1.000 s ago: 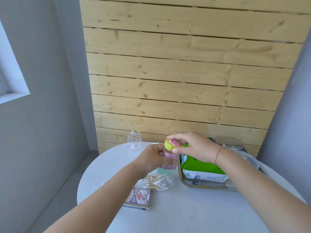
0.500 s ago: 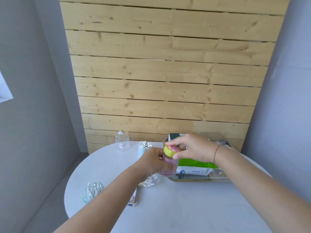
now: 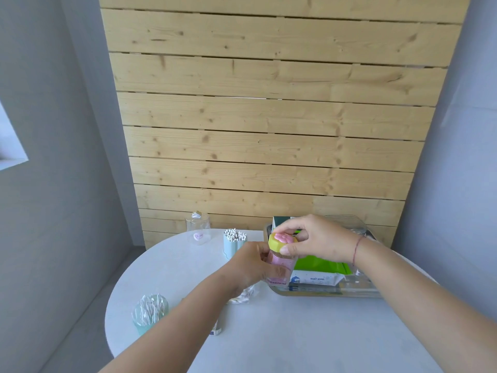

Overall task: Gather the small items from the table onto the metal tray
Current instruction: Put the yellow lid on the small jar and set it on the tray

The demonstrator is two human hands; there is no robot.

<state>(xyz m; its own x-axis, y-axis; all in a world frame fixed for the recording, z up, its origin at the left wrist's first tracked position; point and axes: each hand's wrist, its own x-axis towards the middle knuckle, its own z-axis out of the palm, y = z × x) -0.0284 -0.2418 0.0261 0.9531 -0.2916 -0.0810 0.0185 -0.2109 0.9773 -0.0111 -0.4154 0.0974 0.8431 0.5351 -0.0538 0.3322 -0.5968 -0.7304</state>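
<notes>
A small pink jar (image 3: 281,267) with a yellow-green lid (image 3: 279,242) is held above the left end of the metal tray (image 3: 309,293). My left hand (image 3: 255,267) wraps the jar's body. My right hand (image 3: 316,239) pinches the lid from above. The tray holds a green pack of baby wipes (image 3: 318,274) and a dark green box (image 3: 279,224). On the white round table (image 3: 295,332) stand a pale blue cup of cotton swabs (image 3: 234,242), a teal cup of swabs (image 3: 149,313), and a loose bag of swabs (image 3: 243,296) partly hidden under my left wrist.
A clear glass jar with a pink heart (image 3: 198,228) stands at the table's far left edge. A card box (image 3: 216,328) peeks out under my left forearm. A clear plastic container (image 3: 347,224) sits behind the tray. A wooden plank wall rises right behind the table.
The camera has tilted up and shifted, showing more of the table's left side. Both hands stay on the jar, which has risen slightly.
</notes>
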